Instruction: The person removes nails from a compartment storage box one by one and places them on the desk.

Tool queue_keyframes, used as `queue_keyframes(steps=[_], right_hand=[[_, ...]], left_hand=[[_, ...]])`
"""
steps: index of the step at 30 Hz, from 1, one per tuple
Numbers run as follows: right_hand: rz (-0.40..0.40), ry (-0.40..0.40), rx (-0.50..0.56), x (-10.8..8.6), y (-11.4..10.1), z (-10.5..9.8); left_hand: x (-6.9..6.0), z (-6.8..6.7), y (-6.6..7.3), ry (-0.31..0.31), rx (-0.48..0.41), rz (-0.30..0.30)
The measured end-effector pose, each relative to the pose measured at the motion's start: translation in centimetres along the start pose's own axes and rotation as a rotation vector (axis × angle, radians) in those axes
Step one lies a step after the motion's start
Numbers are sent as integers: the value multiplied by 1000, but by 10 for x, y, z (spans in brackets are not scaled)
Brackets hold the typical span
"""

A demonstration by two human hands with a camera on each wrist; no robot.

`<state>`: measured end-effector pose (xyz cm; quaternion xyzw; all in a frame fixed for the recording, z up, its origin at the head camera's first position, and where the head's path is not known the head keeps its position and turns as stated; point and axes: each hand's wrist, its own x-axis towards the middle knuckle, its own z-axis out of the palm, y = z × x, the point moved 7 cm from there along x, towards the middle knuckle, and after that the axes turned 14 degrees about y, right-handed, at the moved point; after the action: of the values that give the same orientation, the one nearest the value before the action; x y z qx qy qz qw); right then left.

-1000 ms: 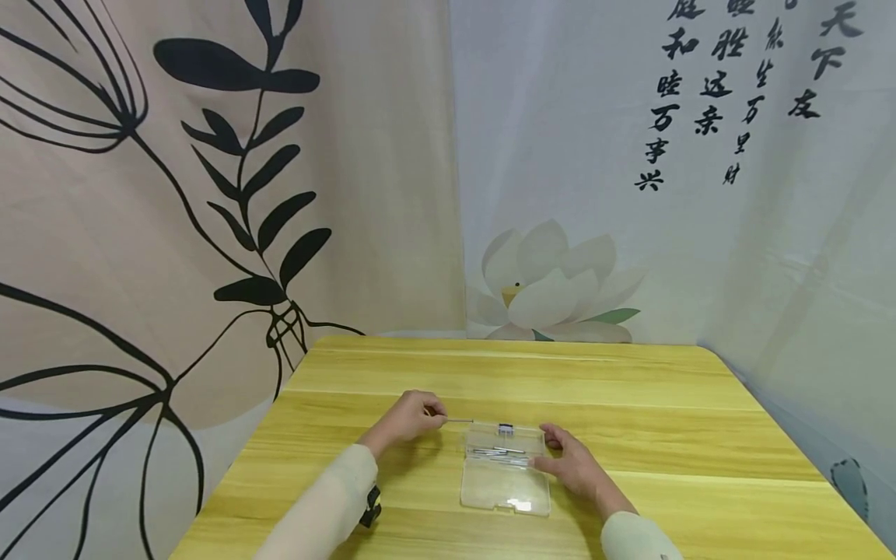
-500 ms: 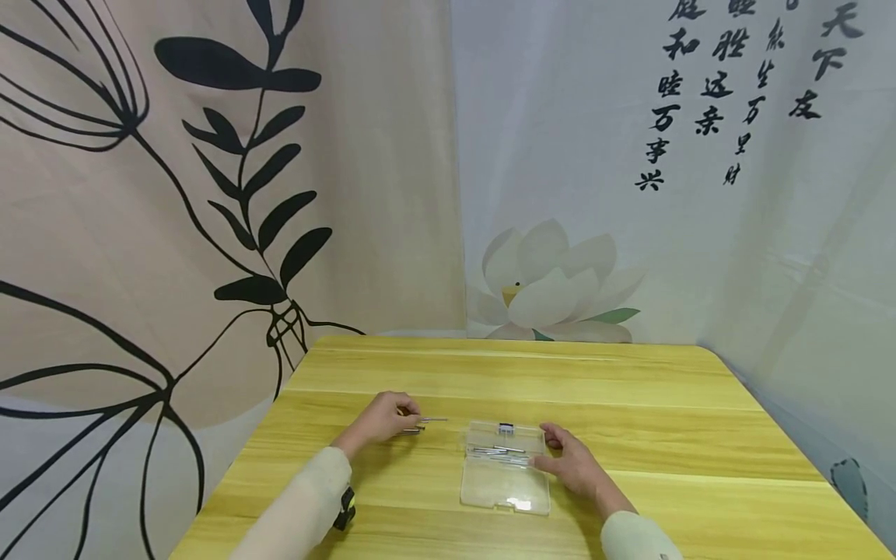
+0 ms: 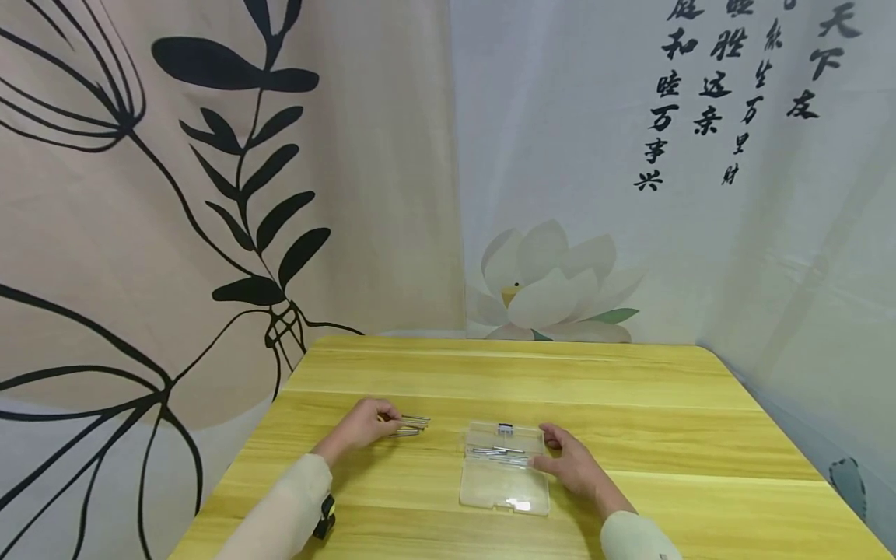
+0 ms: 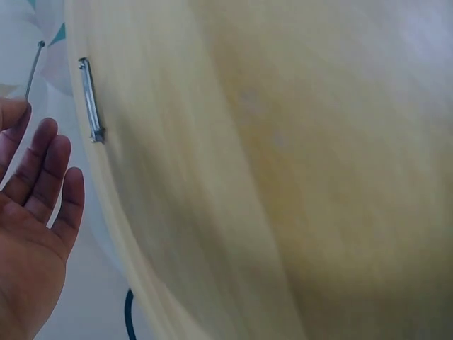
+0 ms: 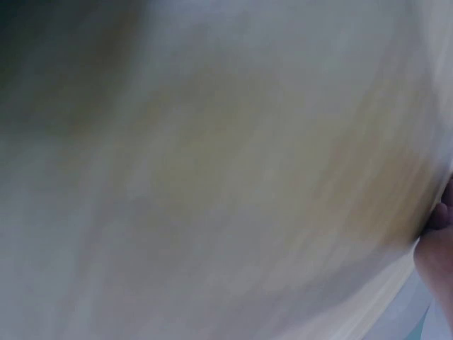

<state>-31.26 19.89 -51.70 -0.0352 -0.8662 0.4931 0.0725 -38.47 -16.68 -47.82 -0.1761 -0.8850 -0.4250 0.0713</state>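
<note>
My left hand pinches a thin metal nail-like rod between thumb and forefinger; a small round head shows at its far end. The other fingers extend loosely in the left wrist view. Close by, a few similar rods lie side by side on the table. Right of them is a clear plastic box, opened flat, with several more rods inside. My right hand holds the box's right side between thumb and fingers. The right wrist view catches only part of that hand at its edge.
The wooden table extends around the box. Behind it hangs a printed cloth with plants, a lotus and writing. A black strap device sits on the left wrist.
My left hand has moved left, away from the box, carrying a rod to the rods lying on the table. The right hand and box have stayed in place.
</note>
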Motion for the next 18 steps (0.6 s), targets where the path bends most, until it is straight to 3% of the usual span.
queue_keyframes(steps=[18], right_hand=[[13,-1,11,-1,0,1]], left_hand=[[-10,-3,-18,-14,17,-11]])
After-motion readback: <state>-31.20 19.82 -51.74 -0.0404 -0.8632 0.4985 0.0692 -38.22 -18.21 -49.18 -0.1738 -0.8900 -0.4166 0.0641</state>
